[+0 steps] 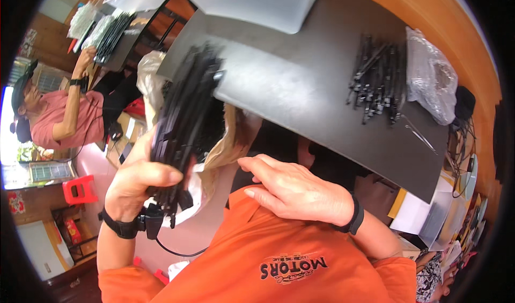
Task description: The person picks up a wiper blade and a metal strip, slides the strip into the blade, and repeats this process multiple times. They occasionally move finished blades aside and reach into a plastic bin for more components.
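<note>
My left hand [140, 177] is closed round a thick bundle of long black cable ties [182, 115]. The bundle stands up out of the fist, slightly smeared by motion, its lower ends poking out below the thumb. In front of my chest is my right hand [300, 190], open and holding nothing, its fingers stretched out toward the bundle but apart from it. On the right side of the dark table [279, 83] lies a loose pile of black cable ties [377, 77]. Beyond the held bundle, an opened pale sack [222, 139] hangs by the table edge.
A translucent plastic bin [252, 5] stands at the table's far side. A clear plastic bag [431, 77] lies beside the pile. At the left, a person in a pink shirt [61, 115] reaches toward black and white bundles [112, 34]. A red stool [80, 189] stands on the floor.
</note>
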`<act>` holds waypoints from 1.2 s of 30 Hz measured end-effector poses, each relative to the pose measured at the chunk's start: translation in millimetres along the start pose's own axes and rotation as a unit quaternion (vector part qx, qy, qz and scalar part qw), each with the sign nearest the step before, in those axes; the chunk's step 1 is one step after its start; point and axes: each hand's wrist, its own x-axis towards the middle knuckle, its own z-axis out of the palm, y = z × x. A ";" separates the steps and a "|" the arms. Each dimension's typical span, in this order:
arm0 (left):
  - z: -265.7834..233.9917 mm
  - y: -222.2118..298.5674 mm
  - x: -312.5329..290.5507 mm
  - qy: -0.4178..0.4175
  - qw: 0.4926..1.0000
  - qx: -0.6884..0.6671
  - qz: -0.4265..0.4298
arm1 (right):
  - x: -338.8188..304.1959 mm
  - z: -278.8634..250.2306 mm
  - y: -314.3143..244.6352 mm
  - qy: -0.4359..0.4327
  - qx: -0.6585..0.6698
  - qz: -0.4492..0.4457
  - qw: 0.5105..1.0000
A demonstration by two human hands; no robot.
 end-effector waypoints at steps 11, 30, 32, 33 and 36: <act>172.8 27.7 198.5 -0.194 0.963 0.178 0.054 | -74.0 -6.6 22.3 -0.061 0.244 0.146 0.957; 208.6 56.0 254.6 -0.039 0.673 0.701 0.232 | -92.7 -32.1 17.2 0.160 0.126 0.087 0.975; 202.9 53.1 252.9 -0.074 0.723 0.658 0.198 | -100.5 -38.2 11.1 0.171 0.042 0.081 0.981; 200.6 50.7 252.2 -0.106 0.769 0.610 0.158 | -105.8 -42.5 8.1 0.177 -0.042 0.075 0.981; 199.2 41.0 245.6 -0.133 0.805 0.552 0.171 | -121.2 -67.7 9.0 0.221 -0.013 0.107 0.969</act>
